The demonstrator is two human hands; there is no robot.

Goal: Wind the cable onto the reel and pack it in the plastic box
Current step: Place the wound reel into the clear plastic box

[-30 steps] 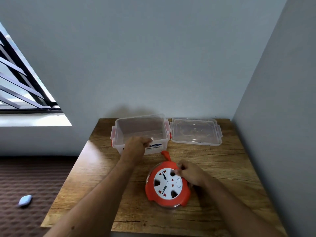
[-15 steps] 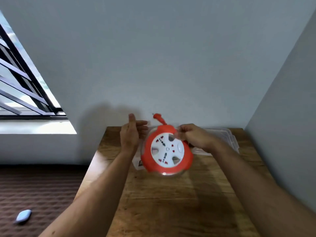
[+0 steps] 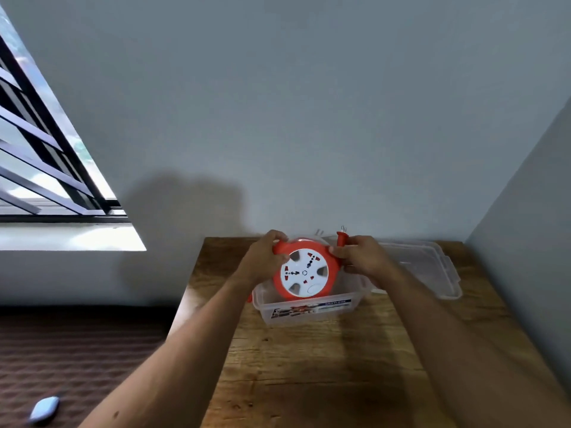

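The orange cable reel (image 3: 306, 270) with a white socket face is tilted up on edge, its lower part inside the clear plastic box (image 3: 312, 310) at the back of the wooden table. My left hand (image 3: 265, 261) grips the reel's left rim. My right hand (image 3: 361, 257) grips the right rim, beside the orange plug (image 3: 341, 239) that sticks up with its pins showing. The wound cable is hidden inside the reel.
The box's clear lid (image 3: 426, 267) lies flat to the right of the box, near the right wall. The wooden table (image 3: 309, 366) fills the corner between the back wall and right wall. A small pale blue object (image 3: 44, 409) lies on the brown floor at left.
Both hands lifted the reel off the table and carried it back over the box. My left hand, earlier on the box and then open, now grips the reel's rim.
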